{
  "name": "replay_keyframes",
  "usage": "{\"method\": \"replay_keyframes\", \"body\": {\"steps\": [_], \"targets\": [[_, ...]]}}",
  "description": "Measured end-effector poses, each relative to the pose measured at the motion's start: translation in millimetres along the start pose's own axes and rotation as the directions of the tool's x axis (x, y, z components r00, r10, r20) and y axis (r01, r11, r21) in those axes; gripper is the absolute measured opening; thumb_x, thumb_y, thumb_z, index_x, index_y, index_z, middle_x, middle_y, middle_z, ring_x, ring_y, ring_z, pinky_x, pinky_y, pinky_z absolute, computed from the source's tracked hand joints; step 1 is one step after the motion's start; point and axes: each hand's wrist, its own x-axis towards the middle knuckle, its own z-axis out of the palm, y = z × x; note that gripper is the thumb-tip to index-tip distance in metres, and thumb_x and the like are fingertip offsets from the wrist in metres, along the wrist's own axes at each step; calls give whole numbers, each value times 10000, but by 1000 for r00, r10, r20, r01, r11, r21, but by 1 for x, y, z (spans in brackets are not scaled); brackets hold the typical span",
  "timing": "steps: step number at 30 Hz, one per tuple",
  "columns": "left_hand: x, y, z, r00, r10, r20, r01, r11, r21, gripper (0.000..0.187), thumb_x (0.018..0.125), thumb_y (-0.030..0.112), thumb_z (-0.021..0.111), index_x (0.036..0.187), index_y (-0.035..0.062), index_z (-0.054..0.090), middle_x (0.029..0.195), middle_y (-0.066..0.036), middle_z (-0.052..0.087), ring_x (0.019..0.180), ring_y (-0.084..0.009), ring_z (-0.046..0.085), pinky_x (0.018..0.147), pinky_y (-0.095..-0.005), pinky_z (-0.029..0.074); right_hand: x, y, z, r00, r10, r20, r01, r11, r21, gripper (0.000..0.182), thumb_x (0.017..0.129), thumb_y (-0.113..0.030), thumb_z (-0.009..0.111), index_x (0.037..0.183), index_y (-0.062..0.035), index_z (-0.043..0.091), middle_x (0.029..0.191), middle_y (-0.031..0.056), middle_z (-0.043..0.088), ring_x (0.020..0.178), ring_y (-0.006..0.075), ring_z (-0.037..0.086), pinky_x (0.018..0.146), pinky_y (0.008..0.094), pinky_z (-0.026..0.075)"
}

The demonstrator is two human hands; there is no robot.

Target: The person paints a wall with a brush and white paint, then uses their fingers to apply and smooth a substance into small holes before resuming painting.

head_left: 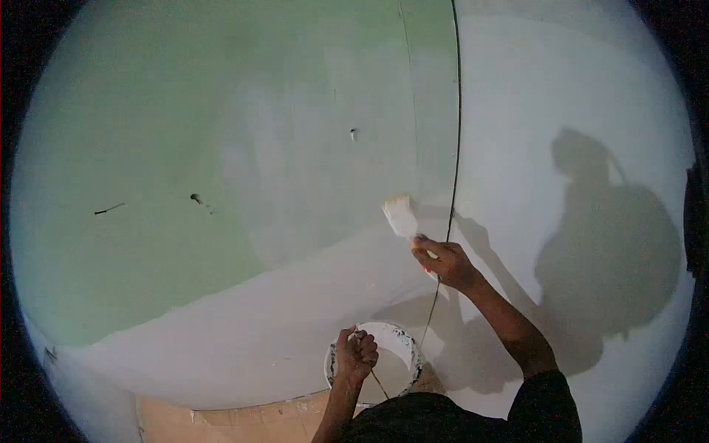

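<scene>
My right hand (449, 264) is closed round the handle of a wide paintbrush (401, 216). Its white-coated bristles point up and overlap the painted wall, just left of the dark vertical seam. Lower down, my left hand (357, 354) makes a fist on the wire handle of a paint bucket (415, 363). White paint fills part of the bucket, and dark smears mark its rim. In front of me, the green wall (140, 140) carries a streaky, thin white coat at its middle and a solid white band along its lower part.
To the right of the seam (456, 148) stands a white wall (509, 111) with my shadow on it. Small holes (196, 198) and a slanted mark (109, 209) show on the green surface. Tan floor tiles (244, 422) lie below the wall's bottom edge.
</scene>
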Motion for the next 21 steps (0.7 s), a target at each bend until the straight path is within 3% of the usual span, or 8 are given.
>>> {"method": "replay_keyframes", "body": {"steps": [3,5,7,9,13,17,19,21], "targets": [[0,-2,2,1000,16,-16,-15,1000,25,335,884,354,551,641,147,451,566,40,303,456,-91,279,374,-226,213,2,-12,-18,990,-19,139,8,997,80,267,802,-61,693,1064,-34,644,1139,157,641,1045,242,663,798,352,599],[-1,-2,3,999,33,14,-34,999,40,326,887,349,548,647,150,454,569,42,298,461,-90,281,376,-224,217,32,-17,-36,988,-18,150,4,996,93,250,796,-67,695,1043,-52,656,1084,108,663,959,215,683,790,336,590],[-4,-4,6,999,41,-30,-40,999,34,314,885,342,547,651,150,460,562,46,288,459,-89,274,379,-220,218,67,-12,-45,952,8,307,-76,975,209,217,786,-71,695,1001,-69,665,1042,67,667,872,204,685,772,331,583],[-1,-2,0,998,23,51,-25,998,49,310,891,336,536,651,152,463,559,47,281,456,-90,267,383,-219,221,114,-2,-54,970,-139,200,102,977,186,197,775,-73,698,968,-67,661,983,38,665,811,200,676,712,344,578],[-6,-1,6,1000,20,-17,-20,1000,-7,304,891,329,532,657,146,472,556,42,279,454,-89,264,379,-222,223,214,6,-114,972,-230,35,224,965,134,180,750,-23,725,919,-43,666,860,68,693,715,192,678,591,303,541],[-4,0,3,999,-9,36,12,997,-74,321,877,334,552,643,130,471,552,34,283,451,-93,265,375,-230,224,231,-13,-143,954,-291,-66,292,957,1,173,744,-19,736,903,-34,670,867,79,690,743,190,692,594,297,566],[-2,-1,-2,1000,4,30,-1,996,-92,315,879,331,549,651,126,476,549,32,278,447,-96,256,371,-229,211,223,-25,-130,877,-360,-318,327,932,-156,182,739,-17,749,904,-29,672,865,95,686,803,198,704,631,295,598],[-1,2,-4,999,-2,36,4,998,-68,303,878,335,555,667,129,486,550,30,283,448,-99,253,366,-227,211,209,-37,-102,853,-365,-373,298,928,-225,184,732,-22,761,890,-44,669,888,103,680,838,220,708,690,302,612]]}}
